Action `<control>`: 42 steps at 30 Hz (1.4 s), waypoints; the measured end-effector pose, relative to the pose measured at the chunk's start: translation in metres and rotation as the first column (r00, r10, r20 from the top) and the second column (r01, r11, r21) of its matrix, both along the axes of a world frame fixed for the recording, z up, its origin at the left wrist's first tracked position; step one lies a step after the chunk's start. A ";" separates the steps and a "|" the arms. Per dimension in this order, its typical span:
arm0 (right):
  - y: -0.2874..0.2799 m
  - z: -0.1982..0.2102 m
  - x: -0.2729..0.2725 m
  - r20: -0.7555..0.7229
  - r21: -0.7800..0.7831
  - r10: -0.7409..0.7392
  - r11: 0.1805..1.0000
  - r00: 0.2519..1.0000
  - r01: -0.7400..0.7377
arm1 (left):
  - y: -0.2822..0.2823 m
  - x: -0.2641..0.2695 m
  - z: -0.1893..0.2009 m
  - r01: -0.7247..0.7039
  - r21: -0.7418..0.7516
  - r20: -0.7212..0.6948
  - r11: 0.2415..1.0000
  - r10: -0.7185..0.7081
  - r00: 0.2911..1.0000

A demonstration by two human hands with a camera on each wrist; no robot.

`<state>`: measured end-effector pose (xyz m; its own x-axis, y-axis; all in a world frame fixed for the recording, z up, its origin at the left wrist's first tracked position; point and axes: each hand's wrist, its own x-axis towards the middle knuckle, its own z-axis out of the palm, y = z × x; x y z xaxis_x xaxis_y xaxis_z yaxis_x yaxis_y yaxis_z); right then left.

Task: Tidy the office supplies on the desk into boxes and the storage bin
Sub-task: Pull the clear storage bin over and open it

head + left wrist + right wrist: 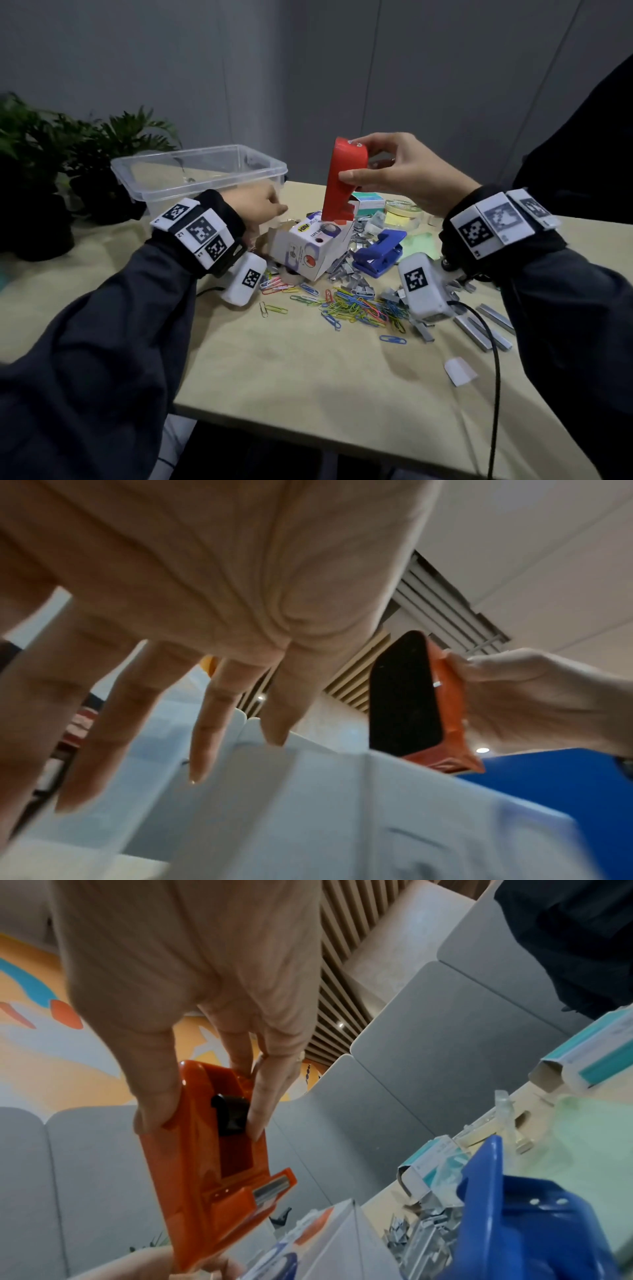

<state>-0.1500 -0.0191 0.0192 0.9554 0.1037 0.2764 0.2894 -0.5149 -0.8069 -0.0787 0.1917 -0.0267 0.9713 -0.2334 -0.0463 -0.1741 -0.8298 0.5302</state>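
Note:
My right hand grips a red tape dispenser by its top end, thumb on one side and fingers on the other, and holds it upright. The dispenser's lower end is at the open top of a white tape-dispenser box, which lies tilted on the desk. In the right wrist view the dispenser shows its metal cutter just above the box. My left hand is beside the box with straight fingers touching its flaps. A clear plastic storage bin stands empty at the back left.
A blue hole punch sits right of the box. Coloured paper clips and strips of staples litter the desk in front. Teal boxes and a yellow tape roll lie behind. Potted plants stand at far left.

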 end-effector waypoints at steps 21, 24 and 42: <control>-0.021 -0.016 0.037 -0.027 0.629 -0.170 0.763 0.985 0.149 | 0.003 0.018 -0.006 0.062 0.004 -0.259 0.998 -0.059 0.964; -0.023 -0.018 0.036 -0.027 0.762 -0.102 0.642 0.994 0.087 | -0.001 0.018 -0.002 0.045 -0.171 -0.199 0.984 -0.079 0.977; -0.001 -0.032 0.030 0.069 0.377 0.109 0.917 0.992 -0.127 | -0.022 0.036 0.004 0.208 -0.737 0.188 0.643 -0.100 0.977</control>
<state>-0.1198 -0.0203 -0.0131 0.9282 0.0930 0.3603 0.3702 -0.1318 -0.9196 -0.0431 0.1693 -0.0232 0.9026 -0.2827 0.3247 -0.3675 -0.1130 0.9231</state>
